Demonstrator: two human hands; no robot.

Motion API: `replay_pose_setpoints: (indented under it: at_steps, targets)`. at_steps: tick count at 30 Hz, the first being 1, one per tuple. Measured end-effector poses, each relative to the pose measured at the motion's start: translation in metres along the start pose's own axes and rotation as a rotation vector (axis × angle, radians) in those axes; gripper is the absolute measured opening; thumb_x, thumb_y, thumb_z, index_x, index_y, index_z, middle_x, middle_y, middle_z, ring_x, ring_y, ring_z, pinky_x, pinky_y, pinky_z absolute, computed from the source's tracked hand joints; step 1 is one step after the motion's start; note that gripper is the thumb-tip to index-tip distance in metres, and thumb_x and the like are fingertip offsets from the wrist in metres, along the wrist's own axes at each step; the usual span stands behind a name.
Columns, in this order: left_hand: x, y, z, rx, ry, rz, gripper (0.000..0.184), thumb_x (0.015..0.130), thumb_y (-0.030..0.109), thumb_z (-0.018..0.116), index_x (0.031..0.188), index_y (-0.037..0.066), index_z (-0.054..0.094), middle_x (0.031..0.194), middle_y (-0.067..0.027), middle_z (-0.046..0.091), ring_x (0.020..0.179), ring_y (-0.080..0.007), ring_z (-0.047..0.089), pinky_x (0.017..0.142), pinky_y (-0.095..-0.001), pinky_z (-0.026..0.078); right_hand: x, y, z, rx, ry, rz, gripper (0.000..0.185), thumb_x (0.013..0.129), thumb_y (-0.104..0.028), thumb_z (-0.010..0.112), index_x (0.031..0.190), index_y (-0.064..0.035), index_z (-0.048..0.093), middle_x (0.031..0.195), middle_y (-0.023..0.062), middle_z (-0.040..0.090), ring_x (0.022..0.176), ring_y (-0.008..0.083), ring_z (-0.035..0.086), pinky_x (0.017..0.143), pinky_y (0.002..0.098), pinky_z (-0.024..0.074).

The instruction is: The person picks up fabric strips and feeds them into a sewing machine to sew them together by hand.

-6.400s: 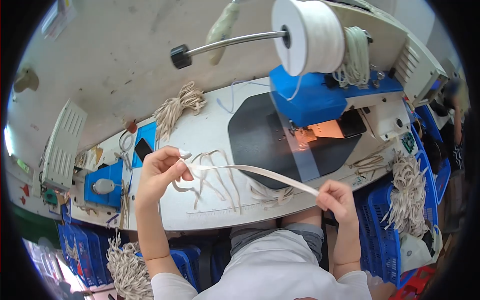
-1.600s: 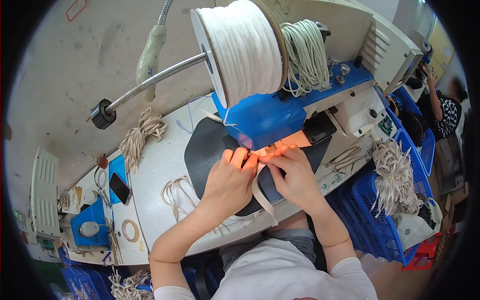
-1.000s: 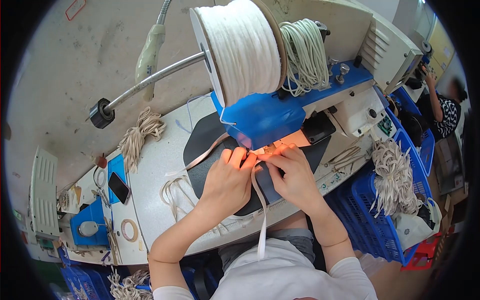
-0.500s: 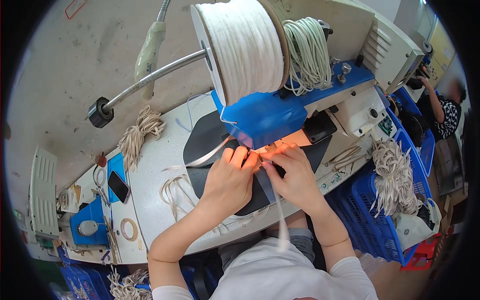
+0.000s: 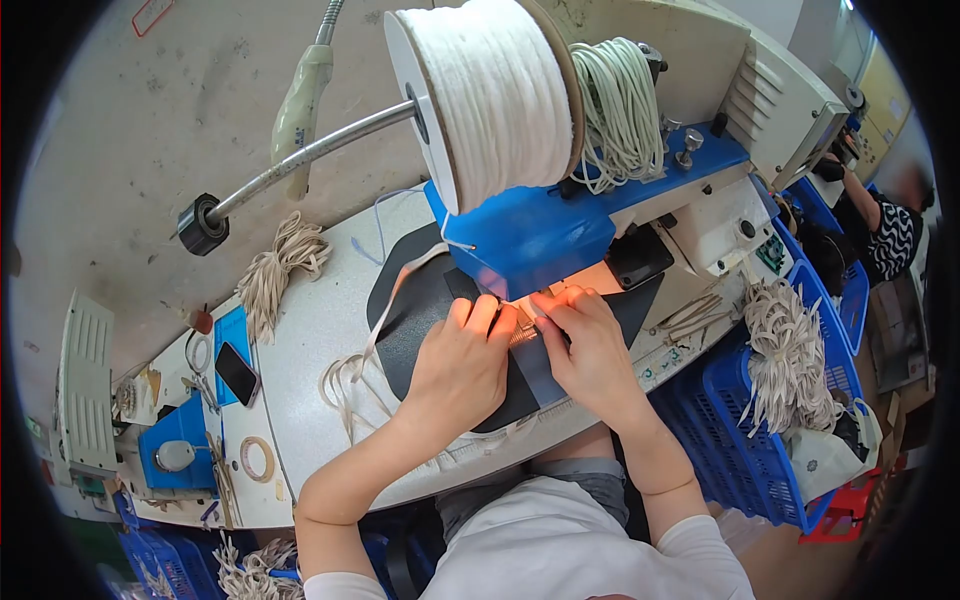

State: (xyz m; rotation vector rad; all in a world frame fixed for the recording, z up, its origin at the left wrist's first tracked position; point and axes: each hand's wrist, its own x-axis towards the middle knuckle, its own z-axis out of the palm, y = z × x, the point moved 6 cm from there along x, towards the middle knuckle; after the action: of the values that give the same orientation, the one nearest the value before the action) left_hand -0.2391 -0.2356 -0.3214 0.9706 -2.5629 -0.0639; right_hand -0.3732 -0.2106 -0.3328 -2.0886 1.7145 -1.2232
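Tight quarters at the blue machine head [image 5: 530, 245]!
Left hand [image 5: 462, 365] and right hand [image 5: 592, 345] nearly together, grip unclear; forearms cross the front edge of the white tabletop [image 5: 310, 425], spreading leftward.

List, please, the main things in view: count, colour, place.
Table: one, white, centre
Nearest machine: one, blue and cream, centre
Spool: one, white, above machine
Cord coil: one, pale, right of spool
Loose straps: several, pale, left of machine
Strip bundles: at least three, beige, both sides
Phone: at least one, dark, table's left
Baskets: several, blue, both sides
Other person: one, black-white top, far right
Left hand: one, bare, by machine
Right hand: one, bare, by machine
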Motion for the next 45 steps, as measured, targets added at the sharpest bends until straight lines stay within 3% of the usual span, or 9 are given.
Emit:
replay_pose_setpoints:
  at_steps: [22, 27, 33, 38, 41, 45]
  targets:
    - [0.000, 0.001, 0.000, 0.041, 0.008, -0.007, 0.039, 0.077, 0.005, 0.064, 0.115, 0.000, 0.063, 0.106, -0.0107, 0.055, 0.091, -0.0275, 0.054, 0.072, -0.0357, 0.050, 0.001, -0.001, 0.000, -0.013, 0.015, -0.016, 0.021, 0.090, -0.005, 0.062, 0.109, 0.0036, 0.068, 0.092, 0.0132, 0.056, 0.089, 0.0301, 0.055, 0.081, 0.0406, 0.0456]
    - [0.001, -0.001, 0.000, 0.022, -0.005, -0.005, 0.037, 0.078, 0.004, 0.064, 0.115, 0.000, 0.063, 0.106, -0.0109, 0.055, 0.090, -0.0285, 0.053, 0.073, -0.0366, 0.050, -0.001, 0.001, 0.003, -0.034, 0.033, -0.042, 0.022, 0.089, -0.005, 0.062, 0.111, 0.0001, 0.067, 0.094, 0.0130, 0.056, 0.091, 0.0307, 0.055, 0.082, 0.0404, 0.0456]
    - [0.008, -0.017, -0.011, -0.210, -0.059, -0.054, 0.029, 0.084, 0.004, 0.063, 0.112, 0.004, 0.068, 0.102, -0.0112, 0.056, 0.091, -0.0302, 0.054, 0.076, -0.0405, 0.051, -0.003, -0.007, 0.004, -0.157, -0.015, -0.144, 0.031, 0.084, -0.004, 0.062, 0.115, -0.0060, 0.066, 0.098, 0.0124, 0.057, 0.095, 0.0300, 0.055, 0.083, 0.0409, 0.0453]
    - [0.027, -0.056, -0.005, -0.432, 0.074, -0.123, 0.020, 0.079, 0.002, 0.067, 0.099, 0.003, 0.069, 0.110, -0.0195, 0.063, 0.105, -0.0395, 0.060, 0.087, -0.0432, 0.051, -0.003, -0.010, 0.007, -0.238, -0.017, -0.172, 0.035, 0.083, -0.006, 0.061, 0.118, -0.0057, 0.066, 0.101, 0.0140, 0.058, 0.098, 0.0312, 0.055, 0.086, 0.0421, 0.0440]
    - [0.045, -0.070, 0.001, -0.396, 0.041, -0.069, 0.021, 0.079, 0.001, 0.067, 0.100, 0.001, 0.068, 0.114, -0.0193, 0.063, 0.105, -0.0418, 0.060, 0.090, -0.0437, 0.050, -0.003, -0.010, 0.008, -0.242, -0.046, -0.152, 0.035, 0.083, -0.006, 0.060, 0.118, -0.0047, 0.067, 0.102, 0.0151, 0.058, 0.099, 0.0319, 0.055, 0.087, 0.0424, 0.0435]
    - [0.062, -0.083, 0.010, -0.480, -0.019, 0.013, 0.036, 0.080, 0.000, 0.064, 0.116, 0.002, 0.061, 0.116, -0.0207, 0.064, 0.108, -0.0434, 0.059, 0.093, -0.0407, 0.049, -0.002, -0.009, 0.009, -0.233, -0.046, -0.144, 0.034, 0.083, -0.006, 0.060, 0.117, -0.0039, 0.067, 0.102, 0.0161, 0.058, 0.099, 0.0323, 0.055, 0.087, 0.0426, 0.0435]
